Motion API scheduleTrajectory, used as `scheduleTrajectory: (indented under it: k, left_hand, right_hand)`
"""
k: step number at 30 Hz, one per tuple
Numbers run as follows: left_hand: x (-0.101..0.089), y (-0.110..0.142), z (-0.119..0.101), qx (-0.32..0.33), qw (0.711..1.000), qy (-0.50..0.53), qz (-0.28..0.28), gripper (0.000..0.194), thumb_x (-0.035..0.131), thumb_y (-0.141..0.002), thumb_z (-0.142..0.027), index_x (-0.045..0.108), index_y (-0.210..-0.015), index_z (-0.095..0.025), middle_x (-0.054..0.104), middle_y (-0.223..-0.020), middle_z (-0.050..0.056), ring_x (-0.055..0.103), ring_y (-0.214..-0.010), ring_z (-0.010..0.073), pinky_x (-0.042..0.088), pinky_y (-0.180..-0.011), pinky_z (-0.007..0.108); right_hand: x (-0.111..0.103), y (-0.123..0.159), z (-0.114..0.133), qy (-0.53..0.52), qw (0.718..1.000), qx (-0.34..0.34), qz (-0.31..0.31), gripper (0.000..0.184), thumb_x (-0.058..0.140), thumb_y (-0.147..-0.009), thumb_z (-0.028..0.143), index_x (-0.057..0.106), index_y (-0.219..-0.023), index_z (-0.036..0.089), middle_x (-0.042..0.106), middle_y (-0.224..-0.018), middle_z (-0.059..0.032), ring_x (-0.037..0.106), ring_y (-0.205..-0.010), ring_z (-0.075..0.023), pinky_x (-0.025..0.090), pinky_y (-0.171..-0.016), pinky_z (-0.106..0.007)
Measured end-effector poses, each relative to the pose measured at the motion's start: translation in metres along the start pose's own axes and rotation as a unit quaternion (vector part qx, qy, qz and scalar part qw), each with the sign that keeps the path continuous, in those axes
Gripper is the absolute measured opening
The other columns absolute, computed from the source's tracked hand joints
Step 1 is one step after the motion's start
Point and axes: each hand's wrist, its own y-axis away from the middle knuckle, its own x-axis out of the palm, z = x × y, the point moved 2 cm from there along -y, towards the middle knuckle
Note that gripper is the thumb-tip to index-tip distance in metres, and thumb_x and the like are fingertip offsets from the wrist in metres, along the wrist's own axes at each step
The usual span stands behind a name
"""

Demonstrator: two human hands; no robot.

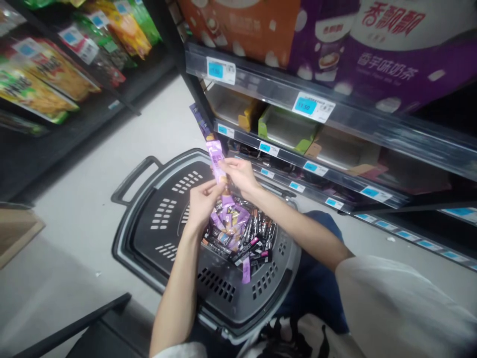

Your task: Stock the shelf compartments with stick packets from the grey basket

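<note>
A strip of joined light purple stick sachets (215, 153) hangs over the basket, its darker far end sticking out past the rim. My right hand (241, 175) pinches the strip near its middle between thumb and fingers. Lower down, close beside it, my left hand (202, 201) is closed on the same strip. Below both hands stands a black shopping basket (149, 248) with slotted walls. Purple sachets (227, 219) and black stick packets (257, 228) lie heaped on its bottom. My forearms cover part of the basket.
Shelves at the right carry price tags, a green display box (286, 132) and large purple and orange cartons (391, 54). Snack bags (40, 82) fill a rack at the upper left. A brown box (18, 231) stands on the floor at the left. The basket's handle (128, 184) juts out leftward.
</note>
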Motion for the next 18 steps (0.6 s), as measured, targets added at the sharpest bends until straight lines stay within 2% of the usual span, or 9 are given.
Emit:
scheduleTrajectory:
  k: [5,10,12,18]
  left_hand:
    - [0.0002,-0.0015,0.0033,0.012,1.0,0.016,-0.006,0.052,0.086,-0.071,-0.047,0.08,-0.108,-0.011,0.078,-0.08,0.007,0.07,-0.067,0.0177,0.055,-0.066,0.027]
    - [-0.0006,-0.0029,0.007,0.009,1.0,0.019,0.002,0.046,0.083,-0.074,-0.045,0.081,-0.107,-0.013,0.078,-0.078,0.006,0.068,-0.064,0.0155,0.052,-0.063,0.025]
    - [-0.0011,-0.0028,0.0071,0.01,1.0,0.015,0.001,0.046,0.084,-0.074,-0.044,0.081,-0.108,-0.013,0.078,-0.077,0.006,0.067,-0.063,0.0149,0.052,-0.062,0.024]
    - [-0.0004,-0.002,0.0058,0.009,1.0,0.021,-0.009,0.049,0.087,-0.071,-0.044,0.08,-0.106,-0.01,0.079,-0.08,0.01,0.068,-0.064,0.0158,0.052,-0.061,0.024]
  right_hand:
    - [0.0022,0.0052,0.0048,0.011,1.0,-0.003,0.002,0.033,0.084,-0.075,0.048,0.077,-0.08,0.016,0.078,-0.082,-0.0047,0.069,-0.069,-0.0161,0.053,-0.062,-0.026]
    - [0.0018,0.0069,0.0081,0.018,1.0,0.001,0.005,0.014,0.079,-0.083,0.031,0.078,-0.079,0.018,0.077,-0.08,-0.0022,0.064,-0.062,-0.0106,0.049,-0.059,-0.022]
    - [0.0016,0.0075,0.0088,0.025,1.0,0.009,0.002,0.013,0.076,-0.086,0.028,0.078,-0.078,0.018,0.077,-0.08,-0.0021,0.061,-0.059,-0.0094,0.048,-0.057,-0.022]
    - [0.0026,0.0095,0.0107,0.031,0.999,0.029,0.001,0.02,0.08,-0.083,0.037,0.078,-0.079,0.018,0.077,-0.081,-0.0027,0.061,-0.06,-0.0101,0.046,-0.056,-0.022]
